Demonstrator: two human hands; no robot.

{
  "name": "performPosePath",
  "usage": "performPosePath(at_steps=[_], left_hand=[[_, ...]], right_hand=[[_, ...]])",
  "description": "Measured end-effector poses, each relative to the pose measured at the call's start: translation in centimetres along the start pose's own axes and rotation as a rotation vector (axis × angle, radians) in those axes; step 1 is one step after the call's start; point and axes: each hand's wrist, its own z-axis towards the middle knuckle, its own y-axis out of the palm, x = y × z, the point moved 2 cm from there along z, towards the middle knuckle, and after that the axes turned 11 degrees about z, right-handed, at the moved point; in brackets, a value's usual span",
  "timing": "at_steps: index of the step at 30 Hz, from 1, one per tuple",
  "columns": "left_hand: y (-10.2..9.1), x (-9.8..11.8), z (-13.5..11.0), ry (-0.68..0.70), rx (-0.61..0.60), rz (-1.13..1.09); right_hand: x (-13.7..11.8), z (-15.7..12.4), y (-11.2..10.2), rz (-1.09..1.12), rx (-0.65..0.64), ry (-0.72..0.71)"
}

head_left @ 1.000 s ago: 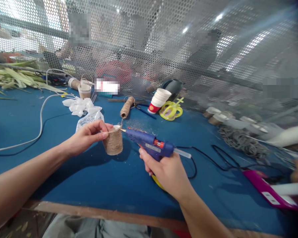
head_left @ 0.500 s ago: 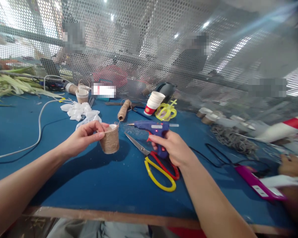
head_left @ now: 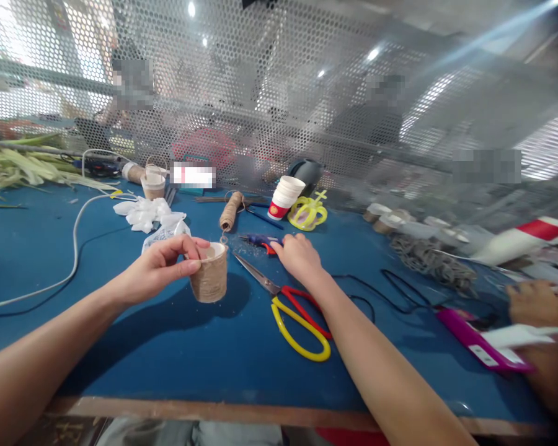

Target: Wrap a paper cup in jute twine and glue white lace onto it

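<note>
The left hand (head_left: 165, 271) is closed on a twine-wrapped paper cup (head_left: 210, 280), thumb along the near side of the rim and fingertips curled over the top edge, holding it upright just above the blue worktop (head_left: 190, 353), about midway between the near and far edges and a little left of centre; a loose strand of twine (head_left: 223, 236) rises from the cup's rim toward the twine spool (head_left: 229, 210) lying nearer the far edge. The right hand (head_left: 298, 257) lies palm down over the handle of a blue glue gun (head_left: 258, 240) that rests on the worktop with its nozzle pointing left; the fingers cover the handle, and I cannot tell whether they grip it or merely rest on it. Scissors (head_left: 292, 311) with red and yellow handles lie open just beside that wrist, blades pointing toward the cup. Along the far edge, against the perforated metal screen (head_left: 279, 93), stand a stack of paper cups (head_left: 284, 196) and a yellow plastic piece (head_left: 309, 214); toward the far left corner are another wrapped cup (head_left: 152, 184), crumpled white plastic (head_left: 146, 210), a white cable (head_left: 76, 229) and green leaves (head_left: 23, 164). At the right edge another person's hand (head_left: 532, 301) rests by a magenta object (head_left: 474, 337). The held cup looks very light and thin-walled (a hard squeeze would likely buckle it); the twine gives a rough, non-slip surface; the rim and upper wall seem the stiffest places to pinch.
</note>
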Motion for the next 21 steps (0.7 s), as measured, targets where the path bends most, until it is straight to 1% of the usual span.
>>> performPosePath(at_steps=[1,3,4,5,6,7,8,12,17,21], left_hand=[[0.1,-0.1,0.0,-0.007,-0.013,-0.029],[0.2,-0.3,0.0,-0.034,-0.046,-0.095],[0.3,-0.5,-0.1,-0.054,-0.060,-0.127],[0.4,-0.6,-0.1,-0.075,-0.072,-0.159],[0.5,-0.7,-0.1,-0.095,-0.085,-0.192],[0.6,-0.7,-0.1,-0.114,-0.100,-0.222],[0.7,-0.7,-0.2,-0.129,-0.114,-0.249],[1.1,-0.4,-0.2,-0.165,-0.170,-0.312],[1.2,-0.4,-0.2,-0.181,-0.188,-0.323],[1.1,-0.8,-0.1,-0.179,-0.198,-0.318]], right_hand=[[-1.0,-0.7,0.0,0.000,-0.026,-0.075],[-3.2,-2.5,0.2,0.030,-0.141,-0.227],[-4.3,-3.5,0.4,0.065,-0.236,-0.325],[-5.4,-4.5,0.6,0.136,-0.357,-0.489],[-6.1,-5.3,0.7,0.180,-0.422,-0.580],[-6.7,-6.0,0.8,0.201,-0.453,-0.618],[-7.0,-6.5,0.9,0.220,-0.475,-0.642],[-6.9,-7.1,1.1,0.257,-0.468,-0.637],[-7.0,-7.5,1.1,0.251,-0.385,-0.689],[-7.3,-8.1,0.9,0.182,-0.364,-0.673]])
